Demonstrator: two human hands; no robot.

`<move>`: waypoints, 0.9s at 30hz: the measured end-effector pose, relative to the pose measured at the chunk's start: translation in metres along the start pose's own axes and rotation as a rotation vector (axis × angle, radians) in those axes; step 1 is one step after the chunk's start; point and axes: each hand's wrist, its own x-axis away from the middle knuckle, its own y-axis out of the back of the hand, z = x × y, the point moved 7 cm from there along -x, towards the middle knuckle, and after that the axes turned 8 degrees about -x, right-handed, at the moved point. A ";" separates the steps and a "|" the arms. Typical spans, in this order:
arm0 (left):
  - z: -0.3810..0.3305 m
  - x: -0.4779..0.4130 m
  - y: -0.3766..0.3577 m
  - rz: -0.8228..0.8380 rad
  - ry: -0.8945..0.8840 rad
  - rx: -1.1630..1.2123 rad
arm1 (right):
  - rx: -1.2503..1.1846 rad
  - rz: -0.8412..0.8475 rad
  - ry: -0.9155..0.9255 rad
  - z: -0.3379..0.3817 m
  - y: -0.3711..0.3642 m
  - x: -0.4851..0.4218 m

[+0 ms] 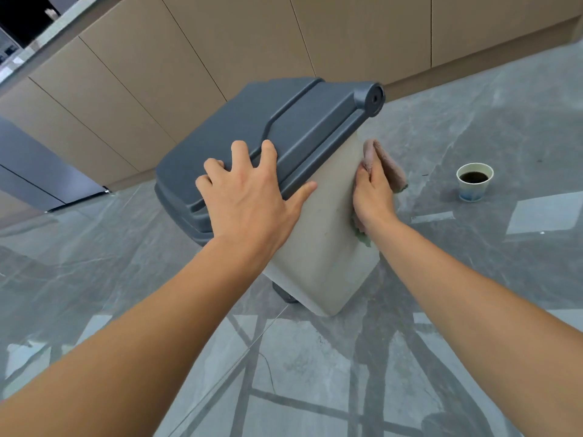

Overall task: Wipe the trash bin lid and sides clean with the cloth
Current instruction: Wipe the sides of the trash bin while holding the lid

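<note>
**A:** Two hands on the bin, then. What is hidden from you?

**B:** Most of the right wall. The right hand (373,193) lies flat with its fingers straight. It presses the pinkish crumpled cloth (391,167) against the right side of the beige plastic trash bin (321,247). That wall faces away, so only its edge shows, and the palm is out of sight. A green scrap of the cloth peeks out below the wrist.

**A:** And the left hand?

**B:** The left hand (249,197) is spread open on the dark grey ribbed plastic lid (284,121), which is closed. The thumb reaches past the rim onto the beige front. It grips nothing.

**A:** The base?

**B:** It is partly hidden. A dark foot or wheel (285,294) shows under the lower left corner, too shadowed to say which.

**A:** What does it stand on?

**B:** A glossy grey marble-patterned tile floor (126,279), which reflects dark bars. A small white paper cup (474,181) of dark liquid stands on the floor to the right, well apart from the bin. Behind run tan flat-fronted cabinets (189,58). A grey metallic panel (38,171) is cut off at the left edge.
</note>
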 end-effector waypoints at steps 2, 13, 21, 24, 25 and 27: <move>-0.008 0.004 0.004 0.014 0.013 -0.028 | 0.059 0.019 0.014 0.001 0.001 -0.002; 0.010 -0.046 0.030 -0.012 -0.195 0.397 | -0.313 0.086 0.052 0.050 0.010 0.027; 0.003 -0.044 0.014 -0.004 -0.187 0.511 | -0.562 0.487 -0.397 0.003 0.014 0.064; 0.004 -0.046 0.012 -0.006 -0.181 0.506 | -0.466 0.282 -0.466 -0.017 0.013 0.071; 0.003 -0.046 0.012 -0.007 -0.181 0.496 | -0.464 0.161 -0.505 -0.021 0.011 0.077; 0.002 -0.047 0.008 0.003 -0.173 0.465 | -0.311 -0.077 -0.438 -0.020 0.006 0.085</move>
